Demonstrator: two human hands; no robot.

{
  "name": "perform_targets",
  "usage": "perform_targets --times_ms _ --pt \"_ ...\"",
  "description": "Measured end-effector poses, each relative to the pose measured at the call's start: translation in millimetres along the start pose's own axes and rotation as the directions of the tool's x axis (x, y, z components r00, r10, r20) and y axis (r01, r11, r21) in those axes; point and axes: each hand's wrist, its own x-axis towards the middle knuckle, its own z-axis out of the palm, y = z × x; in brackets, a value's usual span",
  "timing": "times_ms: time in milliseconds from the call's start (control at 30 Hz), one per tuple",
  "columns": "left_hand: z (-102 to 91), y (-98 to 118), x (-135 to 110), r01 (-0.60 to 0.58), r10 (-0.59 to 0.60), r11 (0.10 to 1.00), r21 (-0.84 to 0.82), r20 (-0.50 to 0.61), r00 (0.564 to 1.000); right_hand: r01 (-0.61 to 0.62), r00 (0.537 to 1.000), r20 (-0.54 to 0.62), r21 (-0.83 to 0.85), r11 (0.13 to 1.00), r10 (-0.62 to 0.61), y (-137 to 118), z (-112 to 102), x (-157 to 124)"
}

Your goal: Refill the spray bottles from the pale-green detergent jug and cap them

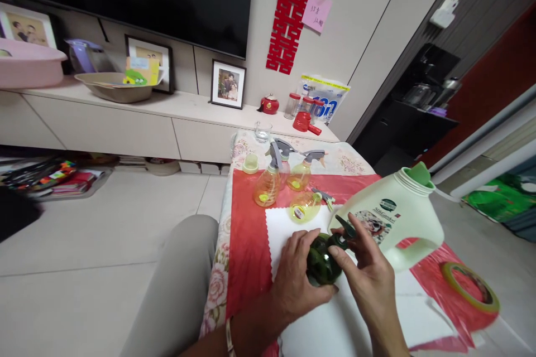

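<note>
A dark green pump bottle (321, 261) is tilted above the white sheet, its body wrapped by my left hand (293, 268). My right hand (364, 268) grips the black pump head (344, 228) at the bottle's neck, thumb and fingers closed around it. Just behind stands a large pale green jug (396, 212) with a printed label and a handle. A clear yellowish bottle (305, 207) lies on its side beyond my hands, near a loose grey spray trigger (324, 198). Upright spray bottles (267, 187) with grey triggers stand farther back.
A pale green cap (250, 163) and a glass cup (263, 131) sit at the table's far left. A roll of tape (470, 287) lies on the red plastic sheet (247, 256) at right. Behind the table runs a low cabinet (192, 101) with frames, jars and a pink basin (29, 64).
</note>
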Motion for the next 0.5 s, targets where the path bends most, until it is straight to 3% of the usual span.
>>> perform_targets --times_ms 500 --pt "0.4 0 1 0.050 -0.049 0.998 0.036 -0.038 0.998 0.012 0.989 -0.148 -0.119 0.993 -0.029 -13 16 1"
